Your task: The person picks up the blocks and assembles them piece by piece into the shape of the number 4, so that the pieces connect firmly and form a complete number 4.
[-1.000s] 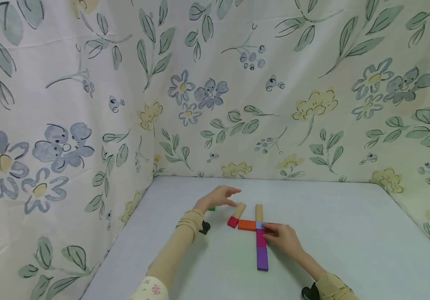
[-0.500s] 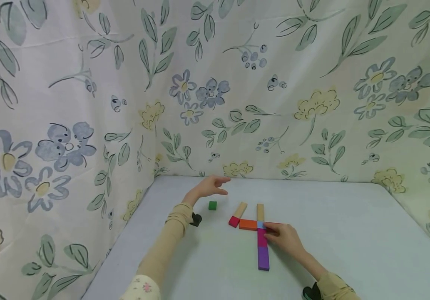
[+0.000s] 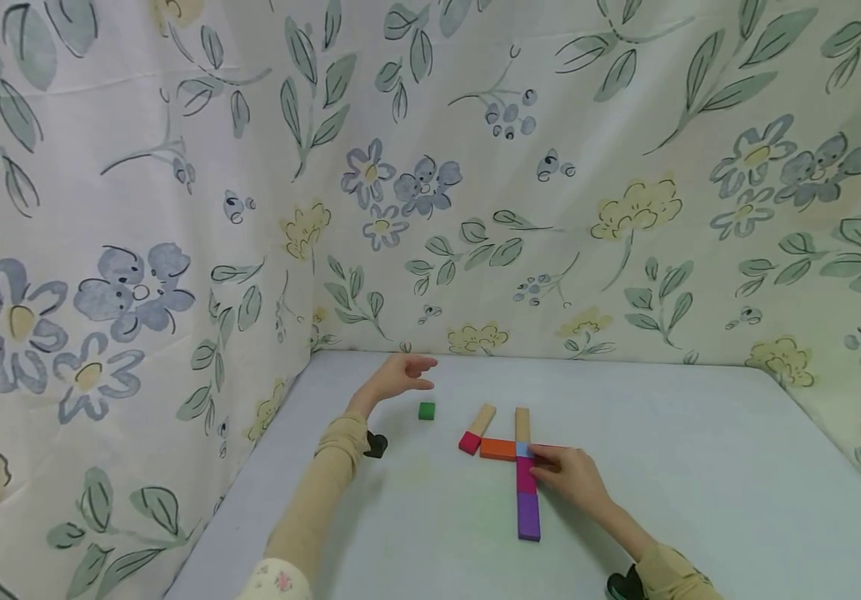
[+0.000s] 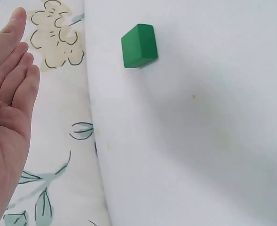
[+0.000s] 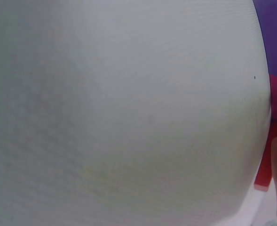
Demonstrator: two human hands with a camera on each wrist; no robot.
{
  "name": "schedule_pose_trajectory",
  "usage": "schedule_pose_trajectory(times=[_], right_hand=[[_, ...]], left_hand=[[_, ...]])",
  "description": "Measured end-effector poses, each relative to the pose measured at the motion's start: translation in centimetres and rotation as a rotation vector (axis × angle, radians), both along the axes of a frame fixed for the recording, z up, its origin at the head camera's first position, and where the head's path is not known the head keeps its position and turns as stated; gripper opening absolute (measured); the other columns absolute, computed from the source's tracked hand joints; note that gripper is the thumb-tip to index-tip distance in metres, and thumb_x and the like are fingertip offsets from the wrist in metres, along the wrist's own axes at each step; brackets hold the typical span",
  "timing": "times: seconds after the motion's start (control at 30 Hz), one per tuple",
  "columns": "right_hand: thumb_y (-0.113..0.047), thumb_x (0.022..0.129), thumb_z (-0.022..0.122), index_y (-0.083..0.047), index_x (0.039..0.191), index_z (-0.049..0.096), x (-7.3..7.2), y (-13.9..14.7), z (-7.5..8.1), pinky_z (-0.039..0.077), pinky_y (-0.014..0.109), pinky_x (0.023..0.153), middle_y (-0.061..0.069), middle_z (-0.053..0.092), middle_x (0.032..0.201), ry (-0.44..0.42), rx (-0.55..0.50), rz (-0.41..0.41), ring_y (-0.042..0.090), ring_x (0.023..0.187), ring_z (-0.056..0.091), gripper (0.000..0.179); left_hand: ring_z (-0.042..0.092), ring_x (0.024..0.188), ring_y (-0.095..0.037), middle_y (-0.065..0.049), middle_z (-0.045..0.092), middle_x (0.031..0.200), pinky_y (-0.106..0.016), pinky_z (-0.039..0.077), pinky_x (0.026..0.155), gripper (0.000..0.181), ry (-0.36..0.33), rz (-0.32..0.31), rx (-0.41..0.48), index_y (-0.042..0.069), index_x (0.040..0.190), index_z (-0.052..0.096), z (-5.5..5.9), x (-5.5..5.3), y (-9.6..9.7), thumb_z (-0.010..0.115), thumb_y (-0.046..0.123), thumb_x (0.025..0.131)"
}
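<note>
In the head view, my left hand (image 3: 396,376) hovers over the back left of the table, holding nothing. A green block (image 4: 139,46) lies apart from its fingers, which extend at the left edge of the left wrist view. My right hand (image 3: 571,477) rests at a cross-like row of blocks, fingertips touching the light blue block (image 3: 523,450) and the magenta block (image 3: 526,475). A red block (image 5: 267,162) runs beside its finger, partly hidden by the hand. Behind the light blue block lies a plain wooden block (image 3: 523,424); an orange block (image 3: 498,449) adjoins its left side, and a purple block (image 3: 528,517) ends the row.
Left of the row, a slanted wooden block (image 3: 483,418) meets a crimson block (image 3: 469,442), close to the orange one. The white table (image 3: 685,467) reaches back to a floral cloth (image 3: 475,275), which also hangs along the left side.
My left hand has moved left, away from the slanted wooden block, uncovering the green block. My right hand has stayed at the row of blocks.
</note>
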State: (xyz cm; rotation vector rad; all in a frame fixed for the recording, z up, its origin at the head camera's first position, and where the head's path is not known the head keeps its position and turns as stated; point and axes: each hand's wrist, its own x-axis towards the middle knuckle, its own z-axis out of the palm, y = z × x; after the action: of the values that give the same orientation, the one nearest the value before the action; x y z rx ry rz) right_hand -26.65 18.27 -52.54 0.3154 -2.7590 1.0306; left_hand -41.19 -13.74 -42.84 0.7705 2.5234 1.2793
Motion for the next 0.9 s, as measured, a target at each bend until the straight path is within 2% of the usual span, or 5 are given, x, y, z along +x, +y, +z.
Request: schedule_pose_trajectory(times=[0.03, 0.27, 0.43, 0.67, 0.9], right_hand=[[-0.011, 0.078, 0.076, -0.006, 0.114, 0.069, 0.0, 0.0, 0.0, 0.057, 0.031, 0.078, 0.009, 0.072, 0.108, -0.005, -0.004, -0.003, 0.021, 0.096, 0.068, 0.037], [-0.011, 0.078, 0.075, -0.006, 0.115, 0.069, 0.0, 0.0, 0.0, 0.057, 0.032, 0.079, 0.009, 0.071, 0.110, -0.023, -0.021, -0.012, 0.021, 0.097, 0.068, 0.037], [-0.011, 0.078, 0.075, -0.007, 0.115, 0.069, 0.0, 0.0, -0.1, 0.056, 0.034, 0.081, 0.009, 0.071, 0.110, -0.010, -0.020, 0.002, 0.022, 0.099, 0.068, 0.037], [-0.011, 0.078, 0.075, -0.007, 0.114, 0.069, 0.0, 0.0, -0.1, 0.056, 0.036, 0.082, 0.009, 0.071, 0.110, -0.015, -0.015, -0.001, 0.022, 0.099, 0.068, 0.037], [-0.011, 0.078, 0.075, -0.006, 0.114, 0.069, 0.1, 0.0, 0.0, 0.056, 0.036, 0.082, 0.009, 0.071, 0.110, -0.014, -0.018, -0.004, 0.022, 0.098, 0.068, 0.037]], left_hand=[[0.050, 0.129, -0.030, -0.012, 0.053, 0.139, -0.039, 0.040, 0.107, 0.052, 0.003, 0.012, 0.002, 0.005, 0.133, 0.053, -0.8, -0.3, -0.1, 0.070, 0.015, 0.086], [0.053, 0.125, -0.026, -0.010, 0.058, 0.134, -0.038, 0.043, 0.106, 0.045, -0.011, 0.089, -0.002, 0.007, 0.129, 0.058, -3.2, 0.0, -0.6, 0.069, 0.014, 0.086], [0.054, 0.124, -0.029, -0.012, 0.060, 0.131, -0.041, 0.043, 0.105, 0.044, -0.045, 0.131, -0.009, 0.003, 0.127, 0.059, -5.0, 0.2, -0.8, 0.070, 0.011, 0.086], [0.055, 0.122, -0.031, -0.014, 0.061, 0.129, -0.040, 0.046, 0.102, 0.045, -0.053, 0.165, -0.012, 0.000, 0.125, 0.059, -6.9, 0.3, -1.0, 0.072, 0.009, 0.083], [0.058, 0.118, -0.030, -0.016, 0.061, 0.126, -0.038, 0.048, 0.099, 0.045, -0.062, 0.190, 0.004, 0.000, 0.123, 0.061, -8.2, 0.2, -0.9, 0.073, 0.004, 0.080]])
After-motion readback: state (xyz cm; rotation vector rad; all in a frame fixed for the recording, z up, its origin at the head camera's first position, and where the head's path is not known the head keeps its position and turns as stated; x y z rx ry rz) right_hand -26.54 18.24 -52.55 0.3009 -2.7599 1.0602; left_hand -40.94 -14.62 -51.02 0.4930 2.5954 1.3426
